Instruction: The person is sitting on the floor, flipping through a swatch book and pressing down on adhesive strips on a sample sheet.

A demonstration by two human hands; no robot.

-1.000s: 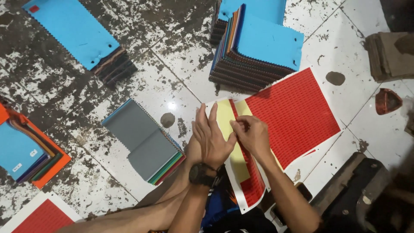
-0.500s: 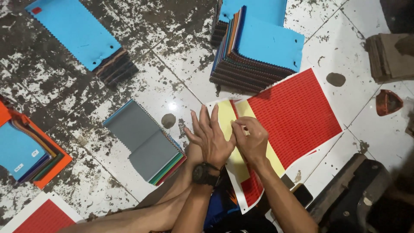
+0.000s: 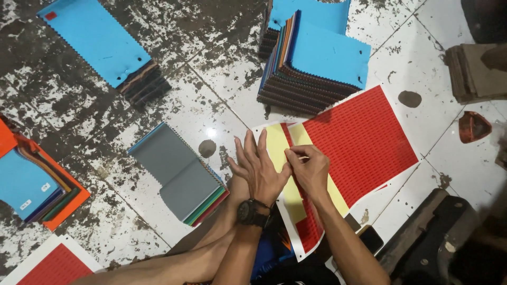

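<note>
Left hand (image 3: 261, 171): fingers spread, flat on yellow backing (image 3: 277, 153) | Right hand (image 3: 310, 169): fingertips pinched on narrow red strip (image 3: 292, 143), just beside left hand | Red sticker sheet (image 3: 359, 145): on tiled floor (image 3: 200, 100), extending right of both hands.

The right hand (image 3: 311, 169) now sits higher on the red sticker sheet (image 3: 359, 142), toward the sheet's upper left corner, its fingertips pinching at the narrow red strip (image 3: 289, 138). More yellow backing (image 3: 277, 153) shows than a second ago. The left hand (image 3: 260, 169) has spread its fingers wider, flat at the sheet's left edge.
</note>
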